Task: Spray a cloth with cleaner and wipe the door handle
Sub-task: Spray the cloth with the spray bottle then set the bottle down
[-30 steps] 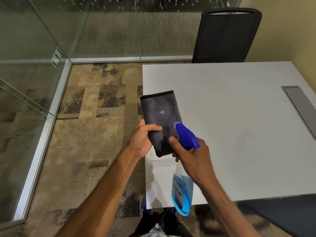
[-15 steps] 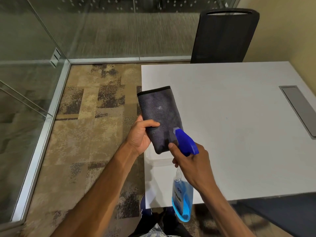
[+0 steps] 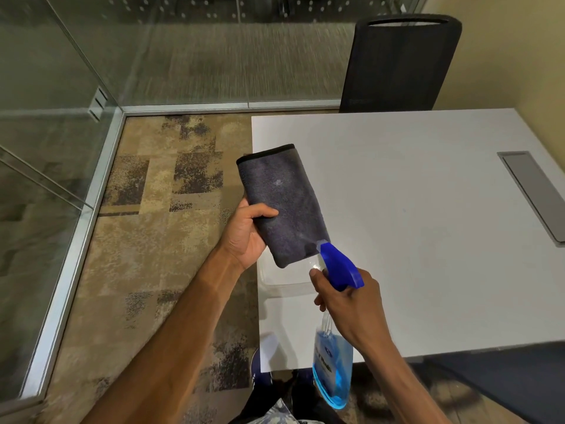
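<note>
Cloth raised slightly | left hand grasping cloth | right hand clenched on spray bottle

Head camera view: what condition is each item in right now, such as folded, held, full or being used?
Cloth: folded, held up in the left hand, small pale spot on it.
Spray bottle: in the right hand, nozzle aimed at the cloth, partly filled with blue liquid.
Clear container: on the table, under the cloth.
Chair: pushed up to the table.

Even indoor light, wide-angle bending at edges, upper floor perhaps motion-blurred
</note>
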